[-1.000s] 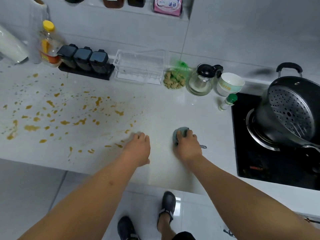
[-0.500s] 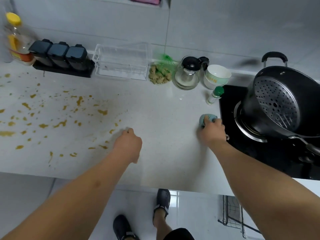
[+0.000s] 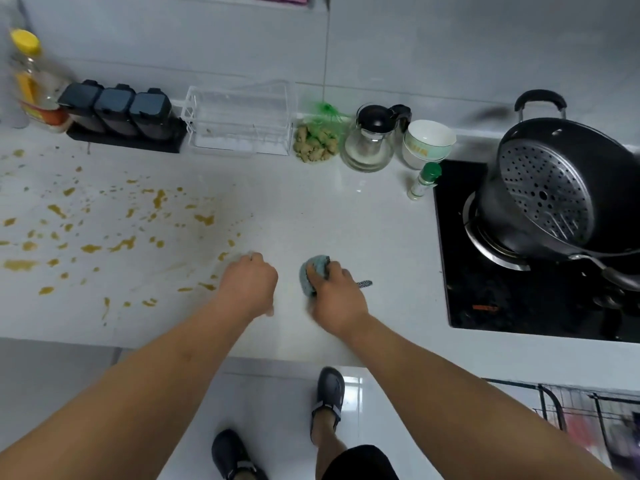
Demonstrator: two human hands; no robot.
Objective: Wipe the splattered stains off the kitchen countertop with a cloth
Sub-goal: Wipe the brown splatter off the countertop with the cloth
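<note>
Grip of right hand (image 3: 337, 299) clutches cloth (image 3: 314, 274).

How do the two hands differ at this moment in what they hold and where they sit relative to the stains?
The right hand grips the blue-grey cloth against the countertop; the left hand holds nothing, fingers curled under. The left hand sits at the edge of the brown stains; the right hand is on an unstained patch toward the stove. Both rest on the countertop near its front edge.

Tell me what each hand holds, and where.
Right hand grips the bunched blue-green cloth from above, its fingers curled over its top. Left hand rests on the countertop, holding nothing visible.
</note>
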